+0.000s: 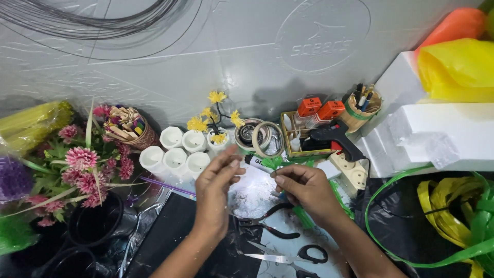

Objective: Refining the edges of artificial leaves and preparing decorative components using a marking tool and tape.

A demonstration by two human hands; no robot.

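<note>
My left hand point(217, 191) reaches forward over the work surface with its fingers stretched out and apart; whether a thin strand runs between them I cannot tell. My right hand point(304, 188) is closed on a small green strip piece point(272, 162) that pokes out above its fingertips. More green strip point(304, 216) lies under my right wrist. Black-handled pliers point(271, 220) lie between my two forearms, and scissors point(294, 255) lie nearer to me.
White cups point(175, 149) and a small yellow flower sprig point(216, 121) stand behind my hands. Tape rolls point(257, 137), a glue gun point(335, 136), a power strip point(351, 172) and foam blocks point(437, 139) sit to the right. Pink artificial flowers point(82, 170) and black pots point(95, 221) are at the left. Green and yellow plastic cord point(458, 216) lies at the right.
</note>
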